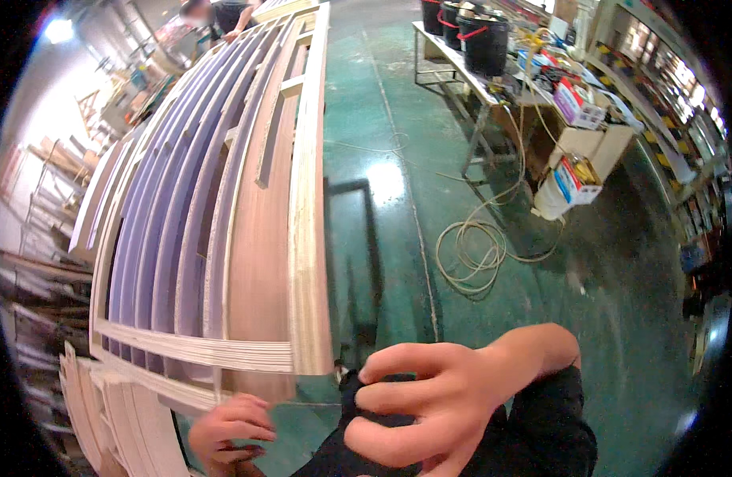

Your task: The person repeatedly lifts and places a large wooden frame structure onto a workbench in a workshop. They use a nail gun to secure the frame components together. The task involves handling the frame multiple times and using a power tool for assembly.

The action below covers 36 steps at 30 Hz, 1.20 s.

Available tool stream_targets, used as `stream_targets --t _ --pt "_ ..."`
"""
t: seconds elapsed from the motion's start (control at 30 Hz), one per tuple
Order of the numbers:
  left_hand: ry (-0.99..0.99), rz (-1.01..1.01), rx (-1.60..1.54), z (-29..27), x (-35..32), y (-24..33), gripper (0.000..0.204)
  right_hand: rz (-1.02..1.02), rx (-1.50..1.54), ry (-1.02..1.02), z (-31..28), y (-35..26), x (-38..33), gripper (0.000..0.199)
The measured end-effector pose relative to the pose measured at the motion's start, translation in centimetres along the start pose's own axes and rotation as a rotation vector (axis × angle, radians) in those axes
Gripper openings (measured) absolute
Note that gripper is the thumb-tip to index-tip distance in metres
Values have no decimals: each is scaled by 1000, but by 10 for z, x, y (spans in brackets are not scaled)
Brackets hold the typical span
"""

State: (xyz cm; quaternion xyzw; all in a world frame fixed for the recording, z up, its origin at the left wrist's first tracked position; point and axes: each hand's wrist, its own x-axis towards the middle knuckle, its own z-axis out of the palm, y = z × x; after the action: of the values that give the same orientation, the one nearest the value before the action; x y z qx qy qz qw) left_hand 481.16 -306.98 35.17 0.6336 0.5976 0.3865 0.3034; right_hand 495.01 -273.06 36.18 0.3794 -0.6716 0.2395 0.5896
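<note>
In the head view, the long wooden frame (308,238) ran from eight o'clock up to twelve, filling the side around nine, its pale right-hand stile straight and its near rail (199,346) closing the end at eight o'clock. The left hand (231,429) hung at seven o'clock, just beyond that near end; its fingers were blurred and half bent, with nothing visible in them, and whether they touched the wood could not be told. The right hand (453,389) stood at five o'clock before dark clothing, fingers spread and loosely curled; its palm was hidden, so whether it grasped anything could not be told, but it looked apart from the frame. As for progress, the outer skeleton appeared assembled, the stile and near rail already meeting at the corner, and rows of purplish-grey strips (165,238) stood lengthwise at nine o'clock. Left over, in all likelihood, was the inside: gaps showed between the strips, a reddish-brown panel (258,262) lay exposed beside the stile, and a narrow wood strip (268,143) between ten and eleven o'clock ended short of the near rail. No covering sheet lay over the top, so the piece seemed partly built. At eleven o'clock a co-worker (225,16) was at the far end.
</note>
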Motion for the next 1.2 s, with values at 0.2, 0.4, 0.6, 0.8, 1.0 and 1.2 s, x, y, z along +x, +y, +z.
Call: stream_targets --t 0.2,0.4,0.6,0.8,1.0,1.2 --pt "-78 -443 -308 126 98 -80 23 81 148 -213 -113 78 -11 22" --pt "500 -977 -294 293 145 -304 22 247 261 -383 -119 190 6 18" --pt "869 -1153 -565 370 211 -451 14 136 268 -361 -119 316 -37 21" --pt "956 -1327 -477 274 300 -485 21 840 303 -893 -134 460 -232 15" --pt "1133 -972 92 64 445 -373 22 1327 229 -1211 -169 534 -510 18" --pt "1349 -753 634 -40 540 -235 10 1112 558 -1819 -175 596 -623 32"
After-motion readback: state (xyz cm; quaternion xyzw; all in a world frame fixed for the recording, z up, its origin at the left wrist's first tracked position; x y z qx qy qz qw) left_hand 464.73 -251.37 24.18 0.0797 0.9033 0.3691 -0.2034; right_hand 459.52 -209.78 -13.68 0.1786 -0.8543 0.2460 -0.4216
